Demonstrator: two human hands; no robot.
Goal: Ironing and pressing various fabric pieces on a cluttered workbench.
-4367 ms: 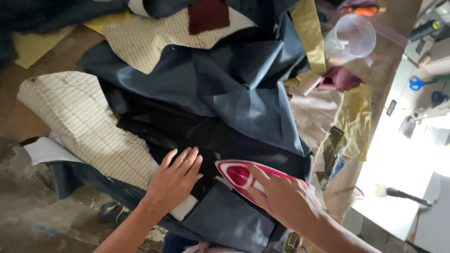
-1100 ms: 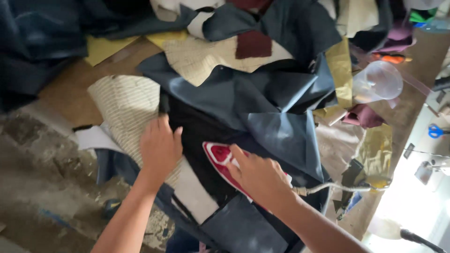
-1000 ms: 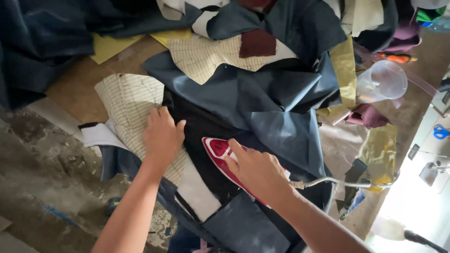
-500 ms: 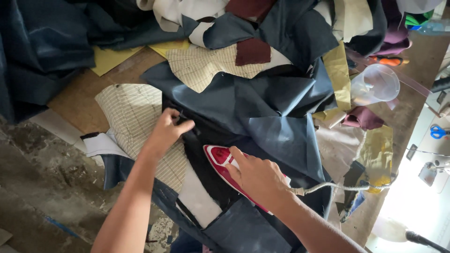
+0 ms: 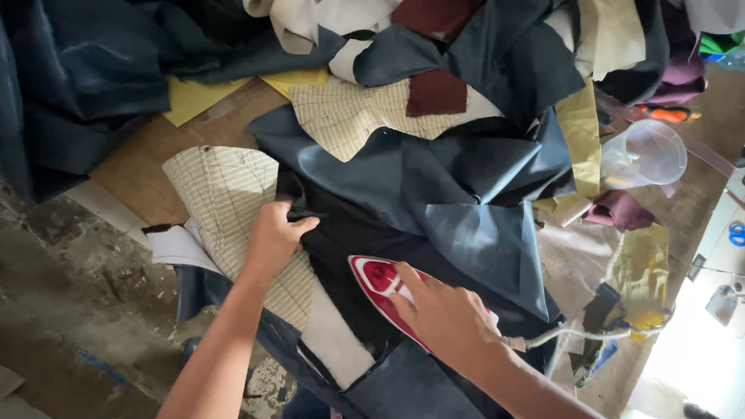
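While the right hand [image 5: 446,318] wraps the handle of the red-and-white iron [image 5: 388,285] at near centre, its fingers are closed around the handle with the index finger laid forward along the top. Iron sits sole-down on the black fabric [image 5: 349,233], nose pointing far-left; its pale cord [image 5: 574,334] trails off to the right. Judged: iron is rigid, fairly heavy, hot underneath, so take it by the handle only.

Left hand [image 5: 273,237], just left of the iron, pinches the far-left edge of the black fabric, fingers narrow and bunched on a fold. Cloth looks soft, limp and light, likely to wrinkle or slide; best held at an edge or corner and kept taut.

Left of that hand lies a cream lined pattern piece [image 5: 225,202], partly under the wrist, resting on the wooden worktop [image 5: 147,155]. Near left is rough concrete floor [image 5: 70,302].

Beyond the iron, dark navy fabric [image 5: 458,178] is heaped across the middle, overlapping the black piece. Farther off: a second cream lined piece [image 5: 349,116], a maroon scrap [image 5: 434,93], yellow sheets [image 5: 194,97]. Far right, a clear plastic cup [image 5: 644,155] lies tipped on its side, with olive-gold fabric [image 5: 582,140] beside it.
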